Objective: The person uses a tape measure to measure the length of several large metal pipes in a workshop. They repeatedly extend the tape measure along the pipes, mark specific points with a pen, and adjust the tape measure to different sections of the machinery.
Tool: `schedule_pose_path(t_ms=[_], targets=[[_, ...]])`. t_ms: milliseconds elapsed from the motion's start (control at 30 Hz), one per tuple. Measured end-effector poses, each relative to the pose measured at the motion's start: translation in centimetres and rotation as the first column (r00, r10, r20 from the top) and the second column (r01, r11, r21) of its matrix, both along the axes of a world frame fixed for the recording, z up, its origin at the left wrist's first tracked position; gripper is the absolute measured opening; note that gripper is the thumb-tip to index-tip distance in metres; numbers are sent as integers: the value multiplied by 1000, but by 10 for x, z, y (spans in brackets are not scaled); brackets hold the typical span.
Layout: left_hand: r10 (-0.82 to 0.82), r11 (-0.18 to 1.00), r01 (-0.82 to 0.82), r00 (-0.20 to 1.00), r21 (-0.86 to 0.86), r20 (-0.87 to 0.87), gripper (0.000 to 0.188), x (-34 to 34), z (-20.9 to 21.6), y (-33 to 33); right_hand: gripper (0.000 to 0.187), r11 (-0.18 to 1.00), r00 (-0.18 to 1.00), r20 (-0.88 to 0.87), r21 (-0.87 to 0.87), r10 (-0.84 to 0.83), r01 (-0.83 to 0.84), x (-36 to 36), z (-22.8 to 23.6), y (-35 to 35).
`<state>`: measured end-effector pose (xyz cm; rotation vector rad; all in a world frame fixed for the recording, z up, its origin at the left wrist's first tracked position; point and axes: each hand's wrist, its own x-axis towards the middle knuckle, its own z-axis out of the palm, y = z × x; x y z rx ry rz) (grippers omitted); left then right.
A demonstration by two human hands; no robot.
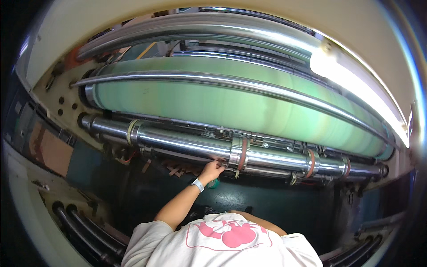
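My left hand (pixel 212 171) reaches forward to the lower edge of a polished steel roller (pixel 187 143). Its fingers are pinched together just left of a collar with a reddish-brown band (pixel 243 153); what they hold, if anything, is too small to make out. A pale watch (pixel 198 184) sits on that wrist, and a green round thing (pixel 214 183) shows beside it, partly covered. Bent across in front of my body, my right forearm (pixel 262 221) shows only in part, its hand mostly hidden by the white shirt.
Beyond the steel roller lies a wide green cylinder (pixel 178 99), with a thin metal bar (pixel 195 78) across it. A bright tube lamp (pixel 356 86) glares at the right. Brown cardboard (pixel 51 151) lies at the left; dark pipes (pixel 91 233) run low on the near left.
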<state>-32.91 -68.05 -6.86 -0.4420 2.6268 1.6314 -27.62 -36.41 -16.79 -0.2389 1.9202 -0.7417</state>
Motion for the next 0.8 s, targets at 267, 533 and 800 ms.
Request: schedule_pose_path(t_ms=[267, 533, 800], targets=[[-165, 984, 170, 983, -55, 76, 25, -15, 10, 26, 37, 1000, 997, 80, -26, 16, -14, 13, -29, 3], [-163, 888, 221, 971, -403, 174, 53, -11, -25, 32, 40, 996, 980, 188, -64, 65, -54, 26, -64, 1], [-276, 877, 296, 955, -379, 106, 33, -18, -40, 28, 53, 981, 980, -91, -100, -177, 168, 39, -66, -10]])
